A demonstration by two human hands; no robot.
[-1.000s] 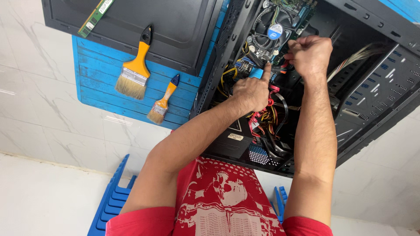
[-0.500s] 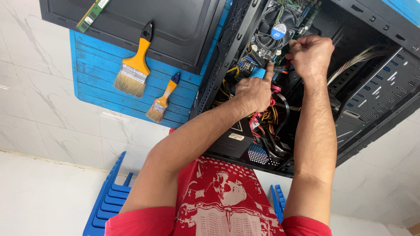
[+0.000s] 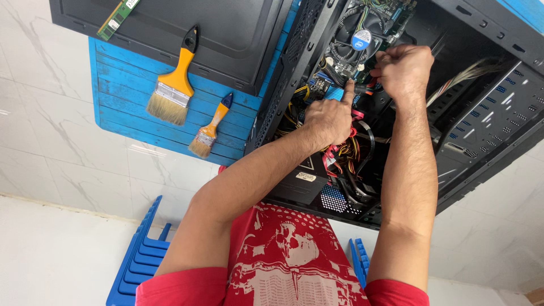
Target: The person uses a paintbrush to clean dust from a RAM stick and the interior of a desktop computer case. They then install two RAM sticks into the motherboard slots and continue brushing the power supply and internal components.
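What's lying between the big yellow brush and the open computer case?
In the head view, a small brush lies on the blue board between the big brush and the case.

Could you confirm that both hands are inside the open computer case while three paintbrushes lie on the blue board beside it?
Not quite: the head view shows two paintbrushes, not three, a large one and a small one, on the blue board. The rest holds: the left hand and right hand are both inside the open computer case.
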